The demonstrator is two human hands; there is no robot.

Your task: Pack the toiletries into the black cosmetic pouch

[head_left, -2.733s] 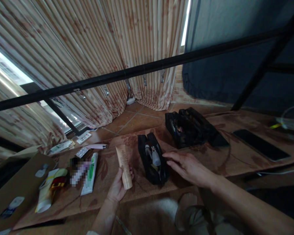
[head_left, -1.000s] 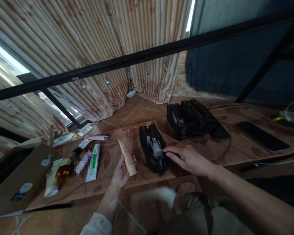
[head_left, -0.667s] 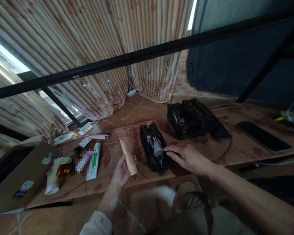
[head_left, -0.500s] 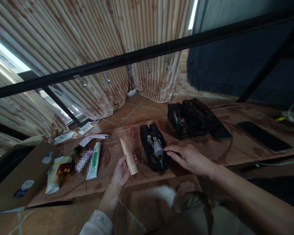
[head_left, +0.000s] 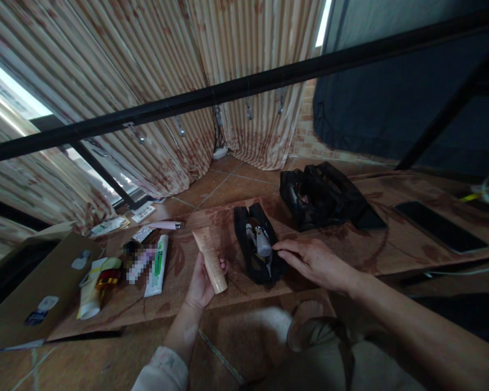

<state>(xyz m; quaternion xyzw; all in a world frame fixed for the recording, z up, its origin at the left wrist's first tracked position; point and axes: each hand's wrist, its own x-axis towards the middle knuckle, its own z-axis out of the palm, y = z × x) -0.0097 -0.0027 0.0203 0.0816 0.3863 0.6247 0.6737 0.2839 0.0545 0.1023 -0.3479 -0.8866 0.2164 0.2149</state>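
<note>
A beige squeeze tube (head_left: 210, 262) lies slanted in my left hand (head_left: 201, 282), its flat end pointing up and its cap toward me. The thumb is across its near side and fingertips show at its right edge. Just to the right stands an unzipped small black pouch (head_left: 241, 239) with a pale bottle (head_left: 263, 244) and other small items inside. My right hand (head_left: 315, 262) reaches in from the right, thumb and forefinger pinching the pouch's right rim. The remaining fingers are curled behind them.
Left lie a white-and-green tube (head_left: 157, 266), a pink pen-like item (head_left: 165, 225), a red-and-gold jar (head_left: 109, 274) and a cream tube (head_left: 90, 301), beside a cardboard box (head_left: 44, 288). A larger black bag (head_left: 321, 195) and a phone (head_left: 440, 225) are right. A black bar (head_left: 228, 93) crosses behind.
My left hand has tilted the beige tube slightly, its flat end shifting left, and more of its front shows. The right hand stays at the pouch rim.
</note>
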